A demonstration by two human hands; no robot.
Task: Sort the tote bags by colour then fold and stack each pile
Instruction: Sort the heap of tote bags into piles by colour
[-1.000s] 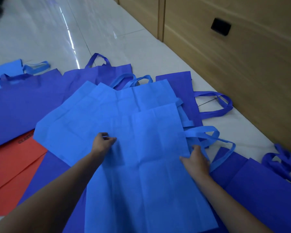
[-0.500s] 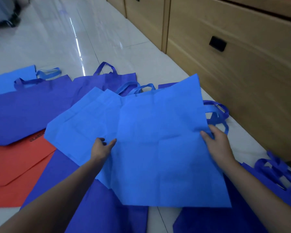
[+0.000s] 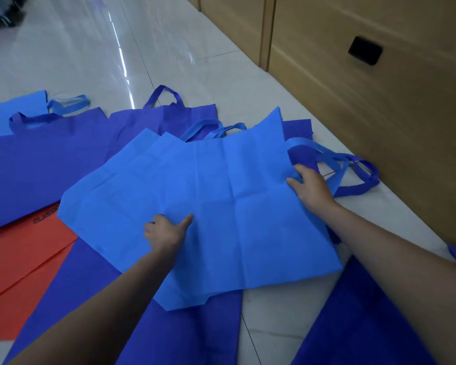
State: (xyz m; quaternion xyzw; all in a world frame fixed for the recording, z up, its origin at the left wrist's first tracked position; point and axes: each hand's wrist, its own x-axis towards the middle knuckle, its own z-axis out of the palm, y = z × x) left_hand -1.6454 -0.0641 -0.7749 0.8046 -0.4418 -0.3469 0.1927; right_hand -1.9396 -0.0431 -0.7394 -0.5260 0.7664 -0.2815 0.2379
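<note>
A light blue tote bag [image 3: 234, 201] lies spread on top of another light blue bag [image 3: 132, 185] in the middle of the floor. My left hand [image 3: 166, 233] pinches its near left edge. My right hand [image 3: 313, 188] grips its right edge beside the light blue handles [image 3: 327, 156]. Dark blue bags lie around: one at far left [image 3: 45, 156], one behind [image 3: 166, 117], one under my left arm [image 3: 195, 330], one at the lower right [image 3: 361, 320]. Orange bags [image 3: 21, 259] lie at the left. Another light blue bag [image 3: 13, 106] sits at the far left.
The white tiled floor [image 3: 148, 56] stretches ahead. A wooden cabinet [image 3: 379, 101] with a black recessed handle [image 3: 365, 50] runs along the right. A dark blue handle loop [image 3: 363, 180] lies by the cabinet foot.
Both hands have swung the top light blue bag round and laid it flat over the other light blue bag; my right hand went further right and away.
</note>
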